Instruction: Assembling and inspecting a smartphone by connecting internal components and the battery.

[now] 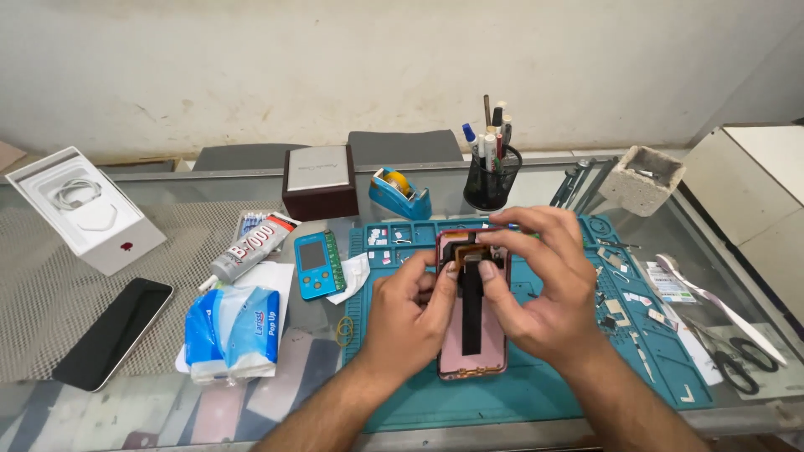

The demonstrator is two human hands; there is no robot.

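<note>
head view, looking straight down at the work. centre of the frame, an opened pink-backed smartphone with a dark red rim (473, 356) lies flat on the teal silicone repair mat (536, 393), which keeps it from sliding on the glass-topped table (167, 243). the left hand (410, 314) comes in from the lower middle, fingers (450, 276) curled against the phone's left edge with the thumb pressed onto the parts inside, steadying the body. the right hand (540, 289) arches over from the right, fingers (502, 237) closed in a pinch on the copper-and-black part at the upper end of the phone, thumb pushing down beside the left one. a black flat ribbon strip (471, 322) runs down the middle of the phone between the two thumbs, so both hands seem to be holding it in line.

around them: small loose bits and screws sit in the mat's moulded trays at the upper left and along its right side, within easy reach. left of the mat, a teal handheld tester with a small screen (318, 264), a grey tube of adhesive (249, 249), and a blue-and-white pack of tissues (234, 331). far lower left, a black-screened phone lying face up (113, 333); upper left, an open white box with a coiled cable (79, 205). top centre, a blue tape dispenser (400, 194) and a black mesh pen cup (492, 177). lower right, black-handled scissors (741, 360).
</note>
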